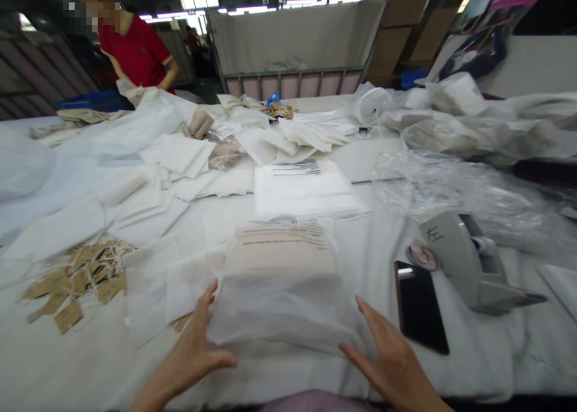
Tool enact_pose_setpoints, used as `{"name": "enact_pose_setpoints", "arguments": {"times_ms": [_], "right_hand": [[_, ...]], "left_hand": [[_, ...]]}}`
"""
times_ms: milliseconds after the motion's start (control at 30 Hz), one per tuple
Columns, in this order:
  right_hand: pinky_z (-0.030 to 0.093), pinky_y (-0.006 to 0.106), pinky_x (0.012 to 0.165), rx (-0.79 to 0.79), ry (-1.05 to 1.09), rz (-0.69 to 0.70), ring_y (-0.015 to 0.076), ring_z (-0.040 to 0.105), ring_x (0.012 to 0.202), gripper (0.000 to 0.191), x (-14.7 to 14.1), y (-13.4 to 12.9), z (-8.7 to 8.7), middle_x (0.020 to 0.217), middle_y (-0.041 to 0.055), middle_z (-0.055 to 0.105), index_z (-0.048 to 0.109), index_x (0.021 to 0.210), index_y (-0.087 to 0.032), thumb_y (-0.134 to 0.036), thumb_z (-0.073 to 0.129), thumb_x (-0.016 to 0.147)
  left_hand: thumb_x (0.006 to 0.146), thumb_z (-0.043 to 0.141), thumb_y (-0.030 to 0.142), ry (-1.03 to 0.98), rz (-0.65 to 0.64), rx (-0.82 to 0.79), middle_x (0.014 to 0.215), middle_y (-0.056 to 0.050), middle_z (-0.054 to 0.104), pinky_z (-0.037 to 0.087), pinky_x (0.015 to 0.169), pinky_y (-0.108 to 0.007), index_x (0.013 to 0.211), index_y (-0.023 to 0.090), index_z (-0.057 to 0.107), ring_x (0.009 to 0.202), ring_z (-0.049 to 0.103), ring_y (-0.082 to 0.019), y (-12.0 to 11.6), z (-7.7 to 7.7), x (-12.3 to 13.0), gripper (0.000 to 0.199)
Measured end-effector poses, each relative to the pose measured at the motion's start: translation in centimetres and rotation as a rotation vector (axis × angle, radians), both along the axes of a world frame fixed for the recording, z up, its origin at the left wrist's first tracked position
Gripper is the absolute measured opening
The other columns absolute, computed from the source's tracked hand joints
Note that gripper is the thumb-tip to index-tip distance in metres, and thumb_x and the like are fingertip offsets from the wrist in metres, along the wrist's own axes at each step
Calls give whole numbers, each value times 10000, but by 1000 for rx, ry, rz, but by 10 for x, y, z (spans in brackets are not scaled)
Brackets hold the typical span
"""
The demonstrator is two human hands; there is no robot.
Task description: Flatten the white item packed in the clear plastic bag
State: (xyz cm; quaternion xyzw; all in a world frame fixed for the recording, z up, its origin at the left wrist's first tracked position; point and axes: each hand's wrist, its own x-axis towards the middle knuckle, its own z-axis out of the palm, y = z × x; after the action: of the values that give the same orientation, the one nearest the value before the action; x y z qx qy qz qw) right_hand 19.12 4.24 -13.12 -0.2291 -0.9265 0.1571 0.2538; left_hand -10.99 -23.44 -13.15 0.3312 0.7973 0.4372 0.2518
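Observation:
A frosted plastic bag (279, 304) with printed lines near its far end lies flat in front of me, something beige showing through it. My left hand (193, 340) is at the bag's near left corner, thumb and fingers apart. At the near right corner is my right hand (383, 352), its fingers spread as well. Neither hand is closed on the bag; whether the fingertips touch it I cannot tell. Just beyond lies a stack of white printed bags (302, 190). Thin white sheets (148, 286) lie left of the bag.
Brown tags with strings (85, 274) are heaped at left. A phone (421, 307) and a grey tape dispenser (473, 268) sit at right, near crumpled clear plastic (460, 184). Farther back are white packets (293, 139), a small fan (372, 104) and a person in red (135, 48).

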Motion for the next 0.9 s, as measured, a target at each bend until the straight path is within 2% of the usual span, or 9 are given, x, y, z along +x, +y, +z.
{"name": "enact_pose_setpoints", "arguments": {"times_ms": [67,133,233,300,400,467,533,700,900], "right_hand": [[591,305,603,19,63,-38,222,713,675,367,-17,9,6,840,78,739,708,1004,-162,-377,419,939],[504,235,435,37,113,-91,167,643,468,332,-27,22,30,612,8,684,713,916,-180,-342,426,953],[350,220,340,90,165,-97,121,506,331,315,-22,15,70,441,-47,527,674,748,-179,-427,583,919],[314,230,358,114,166,5,93,430,313,459,-15,-8,79,409,-53,447,555,554,-193,-438,567,942],[438,182,500,83,95,258,83,557,464,443,-24,-44,58,556,-37,580,618,679,-186,-339,402,1034],[523,210,650,73,46,361,102,650,659,326,-44,-55,28,775,-5,678,658,941,-168,-296,379,1050],[552,268,672,103,11,380,121,647,699,214,-69,-52,-2,853,15,673,637,992,-143,-293,487,1021],[537,406,882,223,-41,367,203,616,1011,205,-101,-26,-50,1185,77,604,607,1139,-180,-289,590,967],[497,469,958,347,-92,375,243,569,1125,289,-96,-12,-73,1297,93,544,563,1238,-191,-262,596,960]], "left_hand": [[726,678,346,115,226,97,1290,-65,584,467,961,-430,1362,268,456,1098,588,-275,10,-9,18,679],[764,509,239,177,387,168,988,-32,691,496,812,-347,1130,215,636,902,637,-235,26,-7,22,389],[734,478,183,231,504,250,876,-3,690,466,752,-291,982,212,681,835,631,-204,41,7,15,322],[761,535,216,254,550,313,870,4,682,461,723,-268,984,219,680,799,624,-181,42,16,15,266],[798,649,324,338,651,409,754,27,599,414,646,-243,937,223,682,663,536,-126,34,29,34,175],[755,730,317,396,728,485,682,54,511,374,628,-240,880,221,653,603,451,-101,28,36,57,176],[699,786,285,366,711,552,617,70,470,362,612,-238,766,212,607,559,418,-89,25,40,82,204],[664,803,266,-183,288,508,686,-27,660,491,690,-270,711,195,693,672,619,-162,59,21,114,139],[930,537,308,-878,367,602,873,-67,689,565,829,-384,952,136,642,847,665,-182,114,-4,97,202]]}}
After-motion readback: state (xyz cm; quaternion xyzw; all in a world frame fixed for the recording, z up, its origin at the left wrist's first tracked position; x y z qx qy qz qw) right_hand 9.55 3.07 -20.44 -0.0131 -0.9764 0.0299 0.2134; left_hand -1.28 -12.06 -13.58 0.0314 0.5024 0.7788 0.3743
